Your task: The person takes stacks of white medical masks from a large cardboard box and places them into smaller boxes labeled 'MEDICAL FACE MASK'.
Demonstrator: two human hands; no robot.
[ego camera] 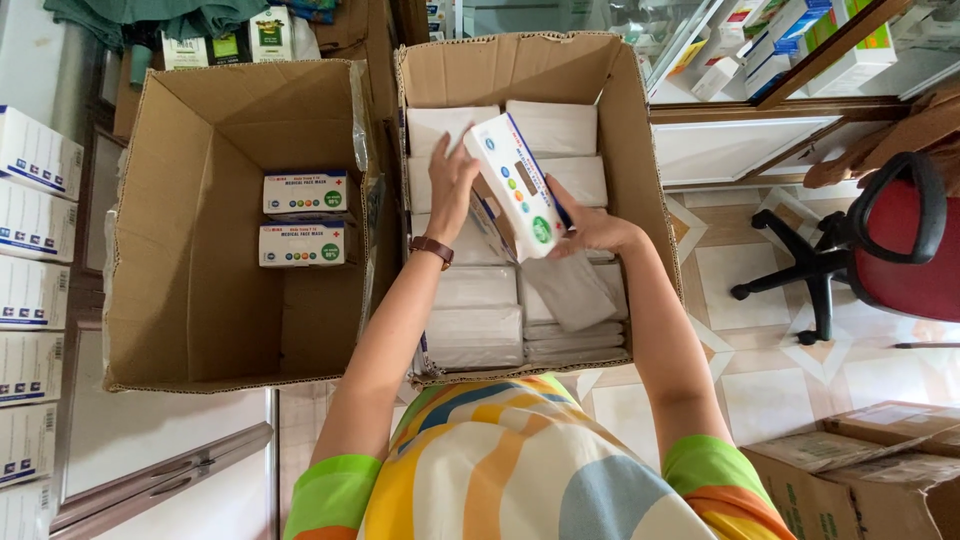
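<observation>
From the head camera, both hands are raised over the right cardboard box (640,150), which is packed with rows of white packets (478,335). The right hand (590,230) holds a white carton (517,185) with blue edging and coloured dots, tilted above the packets; its fingers are clamped on the carton's lower end. The left hand (450,185), with a brown wristwatch (432,248) on the wrist, has its fingers spread apart and lying against the carton's left side, just over the packets.

The left cardboard box (190,230) stands just beside the right one, open, with two small white cartons (305,220) lying one above the other against its far inner side. A stack of white boxes (35,250) lines the left edge of the view. To the right, a red office chair (890,250) stands on the tiled floor (750,370), and more brown boxes (860,460) sit at the lower right corner.
</observation>
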